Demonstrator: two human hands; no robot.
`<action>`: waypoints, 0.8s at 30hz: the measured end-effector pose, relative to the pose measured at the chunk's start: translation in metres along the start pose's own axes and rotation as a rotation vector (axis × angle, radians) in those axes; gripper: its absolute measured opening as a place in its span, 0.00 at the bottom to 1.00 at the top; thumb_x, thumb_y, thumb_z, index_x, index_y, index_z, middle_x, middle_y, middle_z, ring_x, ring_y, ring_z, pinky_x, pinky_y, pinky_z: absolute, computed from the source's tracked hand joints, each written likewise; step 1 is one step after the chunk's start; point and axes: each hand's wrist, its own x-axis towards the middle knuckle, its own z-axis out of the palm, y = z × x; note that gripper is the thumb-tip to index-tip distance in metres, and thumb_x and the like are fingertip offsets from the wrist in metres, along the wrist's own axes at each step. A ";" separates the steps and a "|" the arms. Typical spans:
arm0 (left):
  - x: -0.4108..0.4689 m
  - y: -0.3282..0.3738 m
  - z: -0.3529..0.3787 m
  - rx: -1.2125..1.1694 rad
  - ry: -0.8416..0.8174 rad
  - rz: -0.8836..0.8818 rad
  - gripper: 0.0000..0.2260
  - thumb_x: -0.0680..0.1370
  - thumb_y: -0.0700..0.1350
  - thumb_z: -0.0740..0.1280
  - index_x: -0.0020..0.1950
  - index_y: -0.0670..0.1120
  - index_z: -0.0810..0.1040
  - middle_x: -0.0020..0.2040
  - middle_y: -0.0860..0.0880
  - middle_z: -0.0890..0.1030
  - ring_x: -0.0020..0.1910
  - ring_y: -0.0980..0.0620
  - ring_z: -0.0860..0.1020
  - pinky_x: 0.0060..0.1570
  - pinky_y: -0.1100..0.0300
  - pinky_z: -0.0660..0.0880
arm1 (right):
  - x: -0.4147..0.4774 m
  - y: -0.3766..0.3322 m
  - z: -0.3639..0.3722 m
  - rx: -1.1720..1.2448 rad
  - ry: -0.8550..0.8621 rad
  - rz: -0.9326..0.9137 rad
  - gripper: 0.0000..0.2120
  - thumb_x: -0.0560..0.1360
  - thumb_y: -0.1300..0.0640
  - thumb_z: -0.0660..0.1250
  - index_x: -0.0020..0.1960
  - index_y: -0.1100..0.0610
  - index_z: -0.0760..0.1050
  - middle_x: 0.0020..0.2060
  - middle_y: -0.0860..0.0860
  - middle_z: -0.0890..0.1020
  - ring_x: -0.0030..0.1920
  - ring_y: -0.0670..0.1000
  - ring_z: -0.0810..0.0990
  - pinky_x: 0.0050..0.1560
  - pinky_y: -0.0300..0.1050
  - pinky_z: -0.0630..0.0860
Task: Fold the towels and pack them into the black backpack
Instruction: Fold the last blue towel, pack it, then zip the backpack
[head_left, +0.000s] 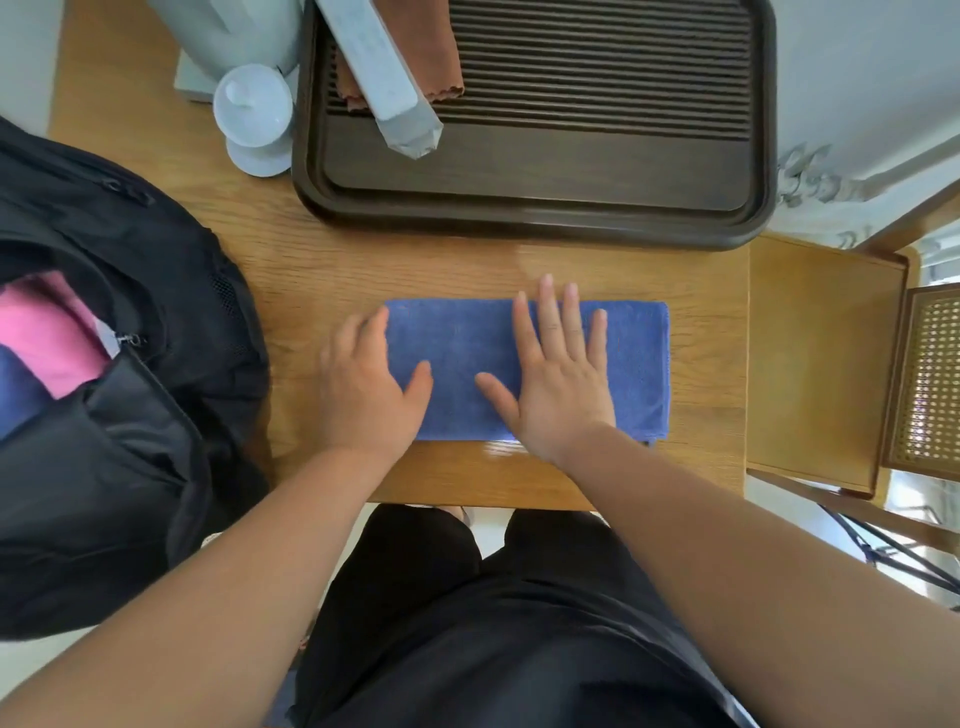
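Both hands lie flat and unclenched, the left hand (366, 384) on the left end and the right hand (558, 374) mid-way along the folded blue towel (636, 364) on the table (322, 260), beside the open black backpack (130, 467) holding a pink towel (47, 332).

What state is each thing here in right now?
Blue towel: folded into a flat strip on the table.
Left hand: open, at the towel's left end.
Right hand: open, flat on the towel.
Backpack: unzipped.
Pink towel: packed inside.
Tray: holds a brown cloth.
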 end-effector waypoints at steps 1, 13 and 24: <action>0.001 0.001 -0.001 -0.029 -0.010 -0.137 0.30 0.77 0.54 0.70 0.76 0.46 0.67 0.73 0.45 0.68 0.71 0.43 0.67 0.68 0.47 0.68 | 0.000 -0.006 0.004 -0.003 -0.022 -0.002 0.42 0.78 0.29 0.41 0.81 0.55 0.37 0.80 0.56 0.36 0.79 0.59 0.32 0.78 0.65 0.39; 0.034 0.012 0.012 -0.419 -0.058 -0.642 0.06 0.62 0.47 0.69 0.33 0.45 0.77 0.45 0.44 0.83 0.40 0.41 0.83 0.33 0.42 0.82 | 0.001 -0.012 0.023 -0.011 -0.059 0.069 0.43 0.78 0.28 0.40 0.81 0.55 0.36 0.81 0.54 0.37 0.79 0.58 0.32 0.77 0.65 0.39; 0.011 0.037 -0.016 -0.892 -0.252 -0.765 0.08 0.74 0.35 0.71 0.47 0.48 0.81 0.49 0.44 0.86 0.44 0.45 0.84 0.41 0.52 0.80 | -0.014 0.036 -0.024 0.391 -0.071 -0.060 0.39 0.80 0.34 0.51 0.82 0.55 0.45 0.82 0.50 0.48 0.81 0.53 0.43 0.80 0.53 0.47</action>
